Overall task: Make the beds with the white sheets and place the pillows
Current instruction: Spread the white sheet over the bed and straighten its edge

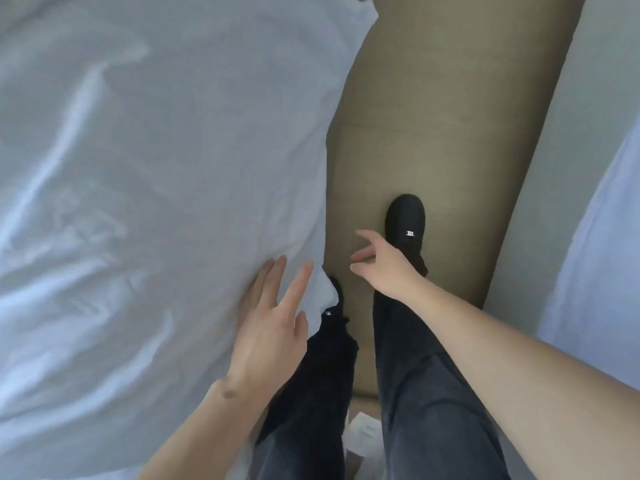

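A rumpled white sheet [145, 188] covers the bed on the left and hangs over its right edge. My left hand [270, 327] lies at that edge with straight, spread fingers, the fingertips touching the sheet. My right hand [381, 265] hovers over the floor between the beds, fingers loosely curled and holding nothing. A second bed with white bedding [599, 244] shows at the right edge. No pillow is in view.
An olive-brown carpet strip [426, 109] runs between the two beds, and I stand on it in dark trousers and black shoes [405, 220]. The right bed's grey base [561, 168] borders the strip. A small white object [363, 431] lies on the floor by my legs.
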Tool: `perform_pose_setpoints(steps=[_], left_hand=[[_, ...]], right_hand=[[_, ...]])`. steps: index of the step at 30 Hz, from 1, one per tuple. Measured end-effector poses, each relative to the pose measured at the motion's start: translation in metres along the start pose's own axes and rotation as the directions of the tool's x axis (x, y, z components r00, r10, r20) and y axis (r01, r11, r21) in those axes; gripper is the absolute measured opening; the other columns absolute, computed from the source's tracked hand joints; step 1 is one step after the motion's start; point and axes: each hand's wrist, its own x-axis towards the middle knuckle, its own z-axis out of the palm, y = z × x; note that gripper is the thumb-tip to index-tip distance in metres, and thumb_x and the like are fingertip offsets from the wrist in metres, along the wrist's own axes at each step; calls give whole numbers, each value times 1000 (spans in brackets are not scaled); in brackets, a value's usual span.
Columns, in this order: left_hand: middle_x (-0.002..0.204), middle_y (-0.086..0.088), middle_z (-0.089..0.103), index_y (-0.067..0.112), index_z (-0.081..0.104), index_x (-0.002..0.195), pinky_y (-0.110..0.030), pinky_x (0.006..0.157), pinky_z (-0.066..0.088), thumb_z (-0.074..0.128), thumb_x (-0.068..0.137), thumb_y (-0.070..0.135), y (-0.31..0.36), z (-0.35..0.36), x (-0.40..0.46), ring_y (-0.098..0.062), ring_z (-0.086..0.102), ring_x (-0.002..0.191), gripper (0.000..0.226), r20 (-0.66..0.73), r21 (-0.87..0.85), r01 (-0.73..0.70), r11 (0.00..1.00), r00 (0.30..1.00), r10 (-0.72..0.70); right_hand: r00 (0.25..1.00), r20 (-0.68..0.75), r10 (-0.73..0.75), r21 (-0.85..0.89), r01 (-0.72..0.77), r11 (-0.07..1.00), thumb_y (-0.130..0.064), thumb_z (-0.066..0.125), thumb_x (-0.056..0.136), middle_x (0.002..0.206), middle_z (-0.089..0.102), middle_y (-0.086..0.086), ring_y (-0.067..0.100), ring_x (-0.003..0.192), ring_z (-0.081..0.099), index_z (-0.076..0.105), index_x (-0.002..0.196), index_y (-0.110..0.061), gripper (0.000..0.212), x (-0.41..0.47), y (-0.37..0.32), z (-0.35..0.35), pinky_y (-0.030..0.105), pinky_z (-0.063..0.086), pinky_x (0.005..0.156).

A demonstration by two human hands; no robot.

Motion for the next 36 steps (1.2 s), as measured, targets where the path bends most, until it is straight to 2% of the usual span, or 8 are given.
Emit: perform_pose_setpoints(steps=[5, 9, 12, 18, 26, 30, 33, 36], left_hand=[[158, -10, 29, 34, 20, 154, -50, 113, 37, 65, 86, 12, -24, 74, -17, -29, 27, 147, 84, 55, 36, -55, 998, 997, 53], [158, -10, 32, 35, 19, 155, -53, 112, 38, 65, 85, 15, -37, 118, -16, -29, 27, 148, 85, 84, 118, -138, 983, 988, 128], [158, -11, 32, 33, 19, 155, -52, 115, 33, 66, 85, 15, -43, 131, -13, -29, 24, 149, 86, 68, 186, -154, 970, 987, 143], [158, -11, 30, 30, 21, 155, -51, 117, 30, 66, 86, 20, -38, 125, -21, -31, 23, 149, 83, 70, 288, -133, 949, 991, 117], [154, -6, 42, 27, 13, 156, -50, 115, 32, 79, 77, 29, -16, 101, -49, -36, 31, 145, 103, 138, 460, -245, 853, 969, 204], [150, -5, 47, 22, 9, 156, -49, 114, 35, 81, 73, 8, -2, 95, -74, -34, 36, 144, 110, 178, 445, -342, 828, 940, 293], [129, -2, 63, 23, 18, 156, -42, 99, 51, 70, 70, -12, 13, 93, -88, -31, 58, 122, 107, 138, 403, -390, 828, 920, 366], [83, 2, 65, 31, 26, 154, -39, 56, 54, 56, 64, -16, 22, 92, -101, -24, 60, 70, 106, 55, 360, -329, 873, 942, 332]], right_hand=[[980, 149, 133, 421, -185, 888, -12, 70, 86, 142, 54, -6, 4, 105, 54, 10, 156, -38, 96, 32, 88, 90, 12, 39, 70], [972, 215, 92, 610, -207, 765, -22, 77, 81, 157, 35, -3, 8, 127, 43, 0, 156, -39, 110, 81, 124, 138, 26, 33, 101], [976, 217, 18, 723, -174, 668, -31, 78, 80, 150, 42, -8, 13, 129, 44, 1, 156, -38, 109, 104, 119, 148, 32, 31, 98], [928, 252, -273, 677, 32, 735, -27, 77, 83, 125, 67, -13, 9, 113, 64, 53, 134, -31, 57, 72, 98, 140, 37, 51, 100], [933, 114, -341, 665, 183, 724, -9, 78, 81, 123, 66, -20, -1, 113, 62, 49, 136, -38, 68, -20, 133, 104, 31, 51, 98], [937, 129, -326, 672, 159, 723, -17, 82, 81, 124, 65, -20, 0, 114, 61, 48, 137, -38, 69, -60, 169, 92, 31, 51, 98], [943, 118, -313, 660, 161, 734, -19, 82, 80, 122, 64, -21, -1, 113, 60, 47, 135, -38, 68, -90, 189, 88, 29, 52, 96], [953, 120, -278, 674, 127, 727, -20, 85, 76, 123, 64, -18, 3, 114, 61, 48, 134, -34, 71, -112, 204, 94, 36, 52, 100]])
